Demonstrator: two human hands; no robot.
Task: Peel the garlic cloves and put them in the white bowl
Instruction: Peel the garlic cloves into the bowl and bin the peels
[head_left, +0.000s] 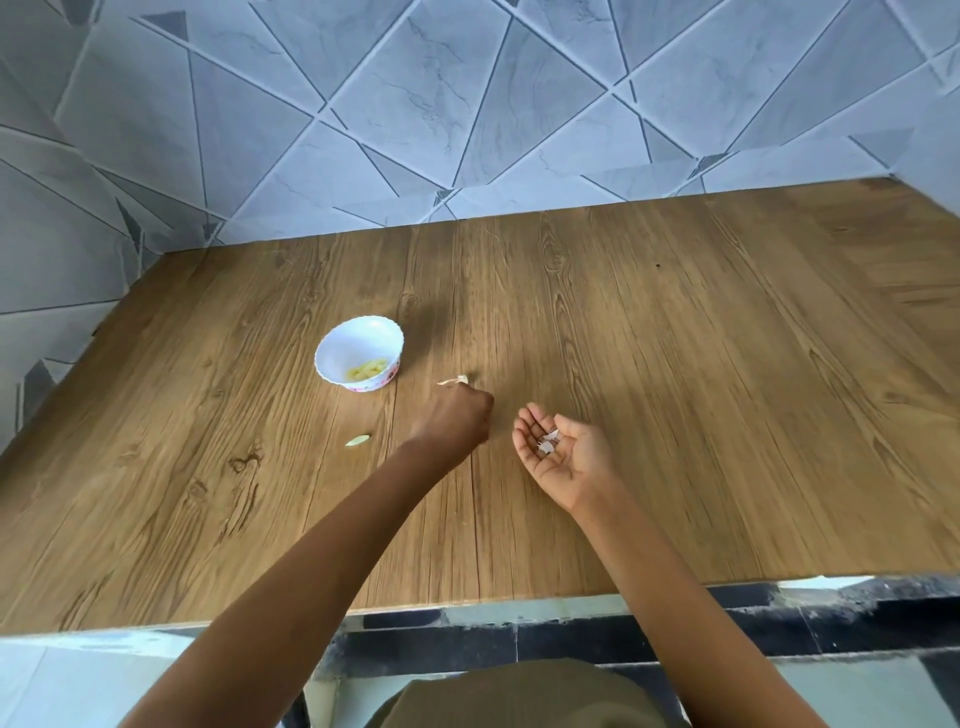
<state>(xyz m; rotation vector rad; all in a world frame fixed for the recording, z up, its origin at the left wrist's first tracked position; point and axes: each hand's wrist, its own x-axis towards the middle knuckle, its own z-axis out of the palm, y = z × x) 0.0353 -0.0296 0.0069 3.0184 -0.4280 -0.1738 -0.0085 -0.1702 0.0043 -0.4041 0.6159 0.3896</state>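
The white bowl (332, 349) stands on the wooden table (675, 395), left of centre, with several peeled yellowish garlic cloves (368, 370) inside. One peeled clove (358, 440) lies loose on the table in front of the bowl. My left hand (457, 421) reaches out just right of the bowl, knuckles up and fingers curled under, and a scrap of papery garlic skin (453, 381) sticks out at its fingertips. My right hand (563, 452) is beside it, palm up with relaxed fingers, cradling small pieces of garlic skin (548, 441).
A grey tiled wall (467, 104) runs along the table's far and left sides. The table's near edge (467, 605) is just in front of my body, with a dark tiled floor below it.
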